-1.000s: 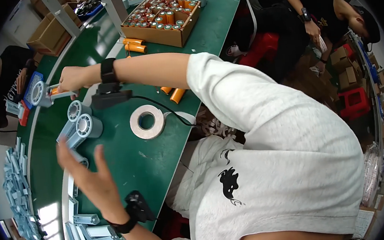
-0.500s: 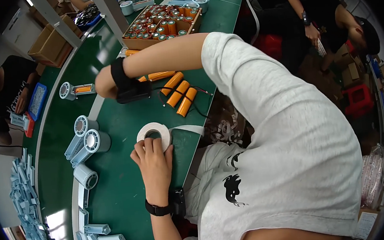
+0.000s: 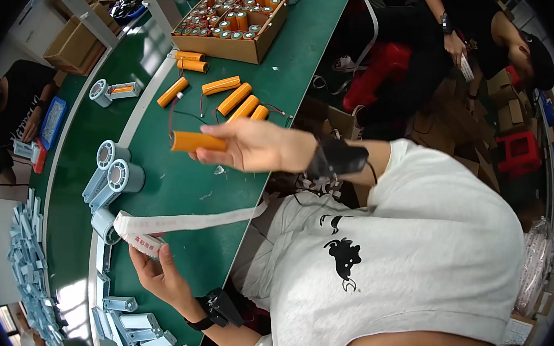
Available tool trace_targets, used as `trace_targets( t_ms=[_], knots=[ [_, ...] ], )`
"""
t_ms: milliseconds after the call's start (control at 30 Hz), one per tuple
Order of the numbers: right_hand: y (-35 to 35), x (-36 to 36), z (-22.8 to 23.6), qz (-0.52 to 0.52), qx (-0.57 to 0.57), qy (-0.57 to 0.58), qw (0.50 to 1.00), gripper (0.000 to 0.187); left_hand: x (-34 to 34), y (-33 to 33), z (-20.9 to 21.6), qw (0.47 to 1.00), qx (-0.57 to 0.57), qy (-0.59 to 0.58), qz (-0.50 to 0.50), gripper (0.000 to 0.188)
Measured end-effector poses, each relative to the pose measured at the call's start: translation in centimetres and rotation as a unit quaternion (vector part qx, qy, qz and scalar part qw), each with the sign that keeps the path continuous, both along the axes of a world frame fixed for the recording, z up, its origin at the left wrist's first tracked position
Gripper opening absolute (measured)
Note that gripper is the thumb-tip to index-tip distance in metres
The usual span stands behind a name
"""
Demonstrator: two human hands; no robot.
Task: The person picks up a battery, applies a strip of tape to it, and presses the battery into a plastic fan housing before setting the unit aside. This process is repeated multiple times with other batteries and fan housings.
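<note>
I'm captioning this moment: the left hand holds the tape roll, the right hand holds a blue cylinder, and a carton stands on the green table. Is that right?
Not quite: in the head view, the cylinder in the right hand is orange, not blue. The left hand does hold the tape roll, and a carton stands on the green table.
</note>
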State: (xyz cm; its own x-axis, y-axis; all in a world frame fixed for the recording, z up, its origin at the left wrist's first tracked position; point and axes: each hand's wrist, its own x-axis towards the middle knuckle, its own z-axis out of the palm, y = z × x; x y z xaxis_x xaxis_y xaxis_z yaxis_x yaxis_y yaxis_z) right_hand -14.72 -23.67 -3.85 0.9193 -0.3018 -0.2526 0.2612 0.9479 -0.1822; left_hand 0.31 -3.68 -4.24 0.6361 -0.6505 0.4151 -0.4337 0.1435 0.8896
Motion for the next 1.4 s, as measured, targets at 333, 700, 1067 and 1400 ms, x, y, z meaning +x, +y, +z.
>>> trace_targets(
  t_ms=[333, 700, 1067, 1400],
  knots=[
    [7.1, -1.3, -0.2, 0.146, 0.053, -0.096, 0.983, 0.028, 0.1, -0.1, -0.3, 0.800, -0.307, 0.515, -0.029, 0.035],
    [5.0, 3.0, 1.5, -0.022, -0.654, 0.060, 0.754, 0.013, -1.2, 1.1, -2.2, 0.952, 0.150, -0.253, 0.080, 0.043],
    [5.4, 2.5, 0.6, 0.028, -0.469, 0.044, 0.881, 0.023, 0.8, 0.3, -0.7, 0.878, 0.163, -0.444, 0.073, 0.044],
    [3.9, 0.2, 0.6, -0.032, -0.713, 0.193, 0.673, 0.025, 0.1, -1.3, 0.0, 0.990, 0.059, -0.092, 0.093, 0.047]
  ],
)
